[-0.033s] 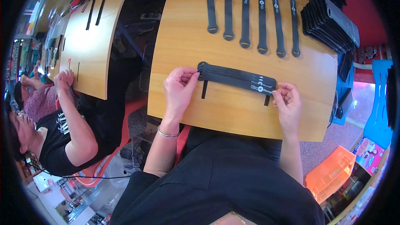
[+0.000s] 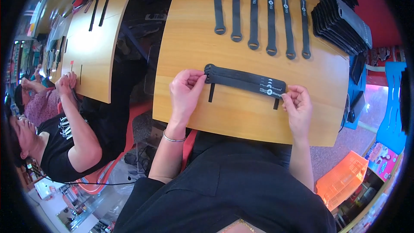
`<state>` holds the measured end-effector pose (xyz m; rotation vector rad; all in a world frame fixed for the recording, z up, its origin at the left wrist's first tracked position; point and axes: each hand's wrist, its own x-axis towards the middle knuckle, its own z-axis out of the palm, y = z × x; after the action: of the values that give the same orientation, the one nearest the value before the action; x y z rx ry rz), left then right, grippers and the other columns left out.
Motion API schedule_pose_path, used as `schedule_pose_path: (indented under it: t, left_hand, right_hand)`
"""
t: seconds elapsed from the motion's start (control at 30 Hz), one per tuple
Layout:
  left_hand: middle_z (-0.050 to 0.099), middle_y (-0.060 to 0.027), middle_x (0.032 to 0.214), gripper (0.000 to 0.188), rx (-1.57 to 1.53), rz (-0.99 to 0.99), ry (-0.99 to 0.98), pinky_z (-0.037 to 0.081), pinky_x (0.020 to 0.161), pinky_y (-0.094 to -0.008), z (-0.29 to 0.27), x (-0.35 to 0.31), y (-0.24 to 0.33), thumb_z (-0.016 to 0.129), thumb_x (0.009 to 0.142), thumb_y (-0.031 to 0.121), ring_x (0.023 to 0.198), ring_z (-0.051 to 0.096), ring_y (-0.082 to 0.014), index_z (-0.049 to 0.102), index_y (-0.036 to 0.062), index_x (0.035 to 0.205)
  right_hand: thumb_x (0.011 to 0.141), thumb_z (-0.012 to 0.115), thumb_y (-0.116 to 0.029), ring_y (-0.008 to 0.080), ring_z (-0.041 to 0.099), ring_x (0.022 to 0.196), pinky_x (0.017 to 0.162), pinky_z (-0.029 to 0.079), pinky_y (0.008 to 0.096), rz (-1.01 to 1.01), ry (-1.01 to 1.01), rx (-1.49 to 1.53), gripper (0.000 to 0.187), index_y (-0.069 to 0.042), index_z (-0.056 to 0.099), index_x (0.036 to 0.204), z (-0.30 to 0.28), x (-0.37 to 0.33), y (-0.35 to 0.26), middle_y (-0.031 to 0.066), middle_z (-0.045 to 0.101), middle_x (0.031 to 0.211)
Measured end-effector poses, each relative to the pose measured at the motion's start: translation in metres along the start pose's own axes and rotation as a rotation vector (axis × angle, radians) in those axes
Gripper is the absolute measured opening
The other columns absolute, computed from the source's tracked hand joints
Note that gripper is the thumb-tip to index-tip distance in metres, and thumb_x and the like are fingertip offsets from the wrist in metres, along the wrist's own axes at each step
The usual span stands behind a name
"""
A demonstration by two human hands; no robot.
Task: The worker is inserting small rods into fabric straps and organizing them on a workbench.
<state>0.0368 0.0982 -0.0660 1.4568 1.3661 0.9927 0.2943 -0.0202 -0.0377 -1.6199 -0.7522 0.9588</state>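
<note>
A fanned stack of black straps, overlapping lengthwise, lies across the near part of the wooden table. My left hand pinches its rounded, slotted ends. At the other end, near the white print, my right hand grips the stack's corner between thumb and fingers. Two narrow black strips stick out below the stack, one strip close to my left hand and another strip close to my right. How far they run underneath is hidden.
Several single straps lie in a spaced row farther back. A tall pile of black straps or packs stands at the back right. Left, a co-worker sits at another table. An orange basket is low on the right, near a blue chair.
</note>
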Motion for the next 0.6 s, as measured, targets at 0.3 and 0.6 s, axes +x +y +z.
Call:
schedule_pose_path:
  t: [0.3, 0.6]
  left_hand:
    - [0.063, -0.004, 0.072, 0.005, 0.043, -0.007, 0.009, 0.047, 0.058, -0.0203, 0.0017, -0.0007, 0.0002, 0.067, 0.078, -0.002, 0.063, 0.058, -0.0073, 0.065, -0.0012, 0.083]
    - [0.063, -0.003, 0.073, 0.007, 0.045, 0.027, 0.029, 0.046, 0.057, -0.0189, 0.0035, -0.0008, -0.0001, 0.067, 0.078, -0.003, 0.063, 0.057, -0.0061, 0.065, -0.0016, 0.084]
  right_hand:
    - [0.083, 0.064, 0.002, 0.0045, 0.053, 0.064, 0.057, 0.044, 0.0171, -0.002, 0.018, 0.001, 0.023, -0.002, 0.053, 0.104, -0.0008, 0.0013, 0.0013, 0.0004, 0.057, 0.076]
    - [0.083, 0.065, 0.001, 0.0045, 0.054, 0.064, 0.056, 0.045, 0.0174, 0.037, 0.044, -0.031, 0.024, -0.002, 0.054, 0.103, 0.0018, 0.0029, 0.0008, -0.0003, 0.057, 0.076]
